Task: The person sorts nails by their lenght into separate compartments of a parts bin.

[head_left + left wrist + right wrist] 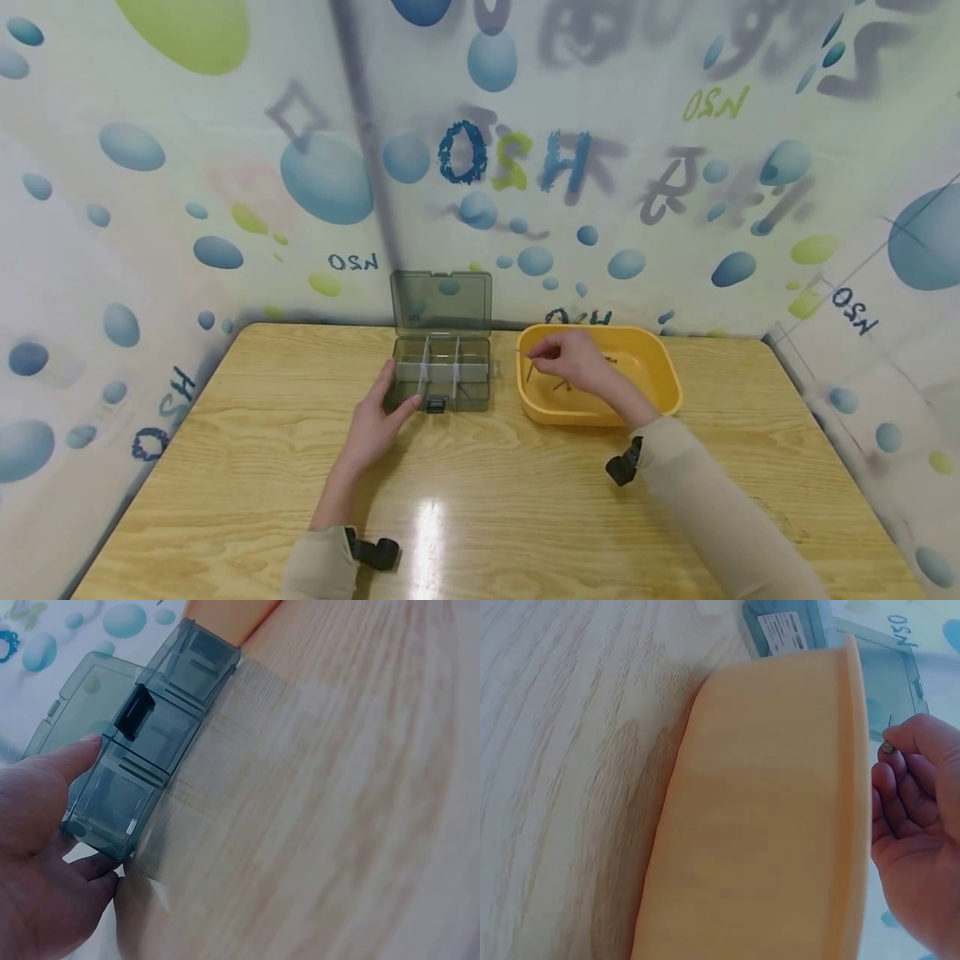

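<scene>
We see the R hand (pixel 573 360) over the tray (pixel 573 418), right of ctr, pinching a screw (pixel 887 748) btwn thumb & fingertip; its head sits at the tips, shank sticking out, pointing up in the R wrist view. Our L hand (pixel 375 425) grips the box (pixel 476 403) at its front-left corner, mid-frame, lid (pixel 442 304) up. Other screws (pixel 564 385) lie in the tray.
</scene>
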